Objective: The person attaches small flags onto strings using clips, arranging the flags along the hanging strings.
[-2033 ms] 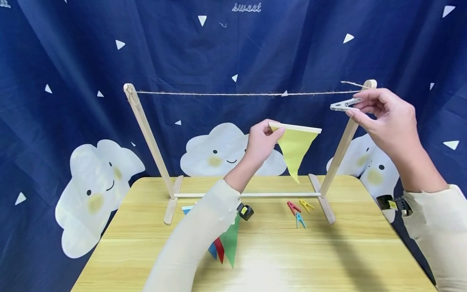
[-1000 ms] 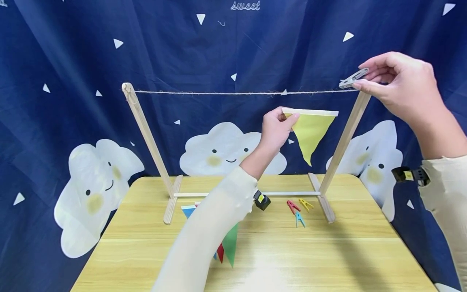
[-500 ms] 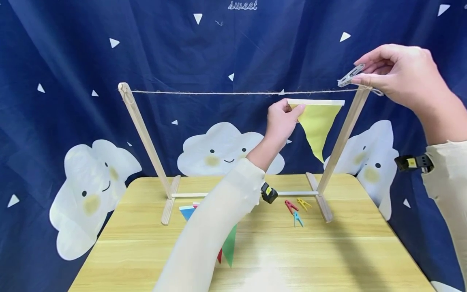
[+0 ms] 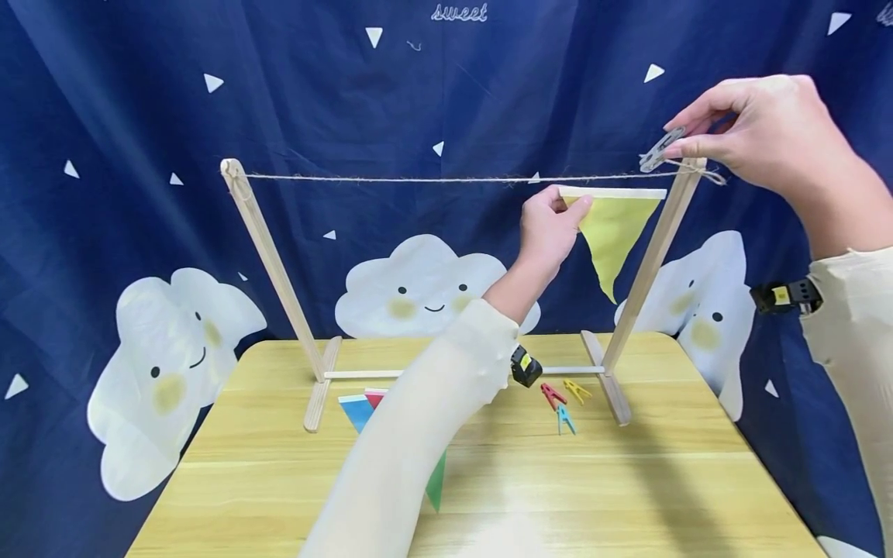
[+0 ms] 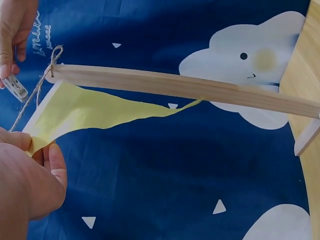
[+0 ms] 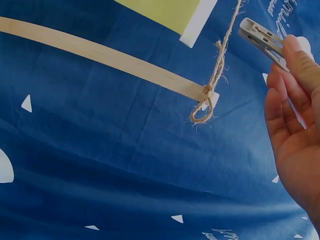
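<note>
My left hand (image 4: 551, 229) pinches the upper left corner of a yellow pennant (image 4: 617, 229) by its white top band. The pennant hangs point down, its band just under the twine (image 4: 418, 180) near the right post (image 4: 652, 267). Between thumb and fingers of my right hand (image 4: 763, 139) is a grey clothespin (image 4: 661, 149), its tip slanting down close above the twine. In the right wrist view the clothespin (image 6: 261, 37) sits apart from the pennant's white band (image 6: 200, 22), with the twine (image 6: 220, 65) between them. The left wrist view shows the pennant (image 5: 95, 107) with its tip curled.
On the table (image 4: 530, 480) lie a red clothespin (image 4: 553, 395), a yellow clothespin (image 4: 577, 391) and a blue clothespin (image 4: 565, 419). Blue (image 4: 357, 411), red (image 4: 374, 397) and green (image 4: 436, 484) pennants lie partly under my left forearm. The wooden frame's left post (image 4: 272, 267) stands opposite.
My left hand has moved up and right, bringing the yellow pennant up beneath the twine. My right hand has risen, and the clothespin has tilted tip down above the twine.
</note>
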`<state>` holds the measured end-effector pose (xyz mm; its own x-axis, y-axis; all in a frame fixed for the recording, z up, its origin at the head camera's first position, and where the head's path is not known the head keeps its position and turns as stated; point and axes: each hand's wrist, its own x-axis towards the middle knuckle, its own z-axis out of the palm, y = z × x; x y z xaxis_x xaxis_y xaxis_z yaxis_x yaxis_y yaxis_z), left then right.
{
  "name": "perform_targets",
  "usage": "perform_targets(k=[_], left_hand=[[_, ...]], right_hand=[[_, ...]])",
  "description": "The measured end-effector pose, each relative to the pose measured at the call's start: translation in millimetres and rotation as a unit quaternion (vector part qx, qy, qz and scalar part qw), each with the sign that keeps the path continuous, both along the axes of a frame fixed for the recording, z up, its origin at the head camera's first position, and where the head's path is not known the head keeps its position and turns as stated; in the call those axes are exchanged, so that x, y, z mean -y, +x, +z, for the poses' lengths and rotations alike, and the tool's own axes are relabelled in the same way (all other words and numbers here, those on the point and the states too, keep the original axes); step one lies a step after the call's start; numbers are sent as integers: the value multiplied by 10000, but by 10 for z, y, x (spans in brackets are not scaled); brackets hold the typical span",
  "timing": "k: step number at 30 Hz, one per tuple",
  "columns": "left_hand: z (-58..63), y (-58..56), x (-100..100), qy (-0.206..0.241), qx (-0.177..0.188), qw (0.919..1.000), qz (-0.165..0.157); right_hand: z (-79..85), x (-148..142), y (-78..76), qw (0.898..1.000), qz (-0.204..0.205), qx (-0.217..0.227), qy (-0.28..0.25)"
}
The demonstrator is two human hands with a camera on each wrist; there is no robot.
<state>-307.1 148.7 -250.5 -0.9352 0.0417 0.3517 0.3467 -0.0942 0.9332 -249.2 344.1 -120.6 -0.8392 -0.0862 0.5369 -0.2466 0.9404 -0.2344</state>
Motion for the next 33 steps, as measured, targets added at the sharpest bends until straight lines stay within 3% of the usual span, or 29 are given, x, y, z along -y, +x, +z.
perform_targets(k=[9, 23, 33], left_hand=[[34, -9, -91, -176, -113, 9989, 430], [86, 22, -170, -49, -135, 9990, 428], [119, 0, -182, 65, -222, 9989, 405]], right_hand=[[-2, -18, -56, 9999, -44, 81, 103], [18, -33, -72, 9994, -158, 290, 87], [25, 40, -99, 9986, -112, 228, 463]])
